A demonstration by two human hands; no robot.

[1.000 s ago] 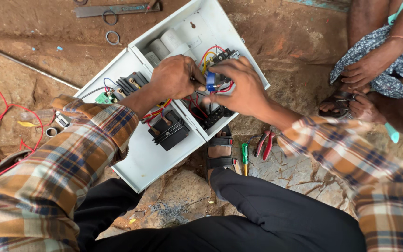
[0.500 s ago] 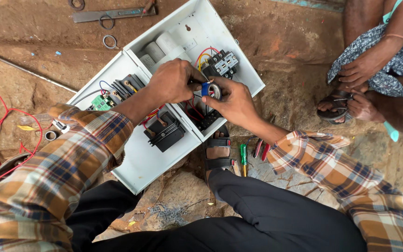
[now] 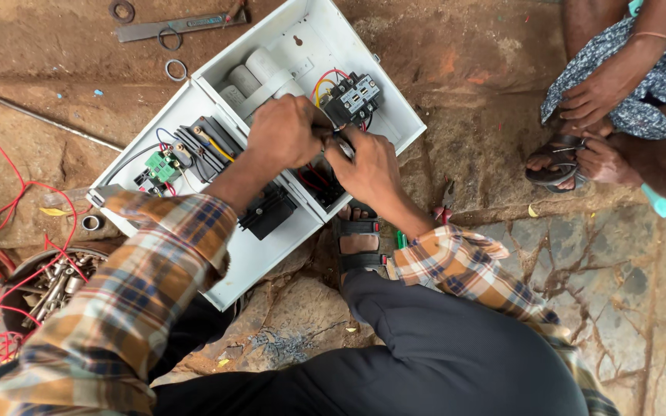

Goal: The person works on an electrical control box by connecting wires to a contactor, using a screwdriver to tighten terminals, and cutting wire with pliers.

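An open white electrical box (image 3: 395, 115) lies on the ground in front of me. Its far half holds pale cylinders (image 3: 260, 69) and a black contactor (image 3: 352, 96) with red and yellow wires. The near half carries a green circuit board (image 3: 163, 166) and a black block (image 3: 267, 212). My left hand (image 3: 287, 131) and my right hand (image 3: 368, 166) meet over the middle of the box, just below the contactor. Both pinch a small part (image 3: 339, 142) between their fingertips, and the fingers hide most of it.
Another person sits at the right, with hands (image 3: 595, 96) resting above a sandalled foot (image 3: 553, 166). My own sandalled foot (image 3: 358, 240) is beside the box. A metal bowl of bolts (image 3: 48, 285) and red wire (image 3: 9, 223) lie at the left, and a flat metal tool (image 3: 179, 27) and a rod (image 3: 55, 123) beyond.
My right hand has drawn in close to my left over the box's middle. The blue piece seen between the hands earlier is now covered by fingers.
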